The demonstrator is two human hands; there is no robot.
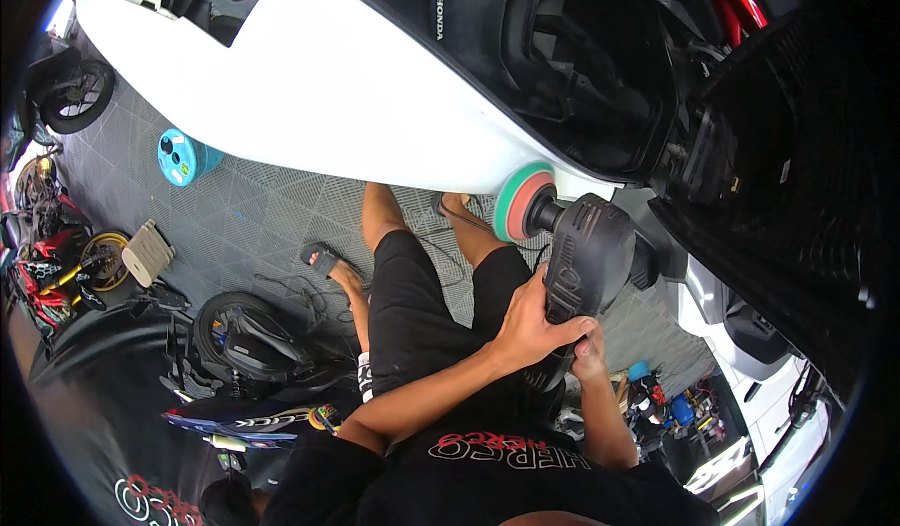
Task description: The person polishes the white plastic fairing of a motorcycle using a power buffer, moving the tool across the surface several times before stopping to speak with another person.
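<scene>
My left hand (538, 322) is wrapped around the body of a black handheld polisher (590, 259). Lower down, my right hand (589, 354) holds the polisher's rear end. Its round backing pad carries a green and orange foam pad (524, 202), tilted on edge, at the narrow lower end of a white scooter side panel (351, 90). Whether the foam touches the panel, I cannot tell. Above the panel is the scooter's open black underseat compartment (598, 69), with HONDA on the black plastic beside it. The polisher's switch is not visible.
A blue round stool (179, 157) and a beige stool (148, 253) stand on the grey tile floor (260, 209), where a dark cord lies. Other motorcycles are at the left. A co-worker's sandalled foot (325, 259) shows left of my legs. Bottles (678, 410) and supplies sit lower right.
</scene>
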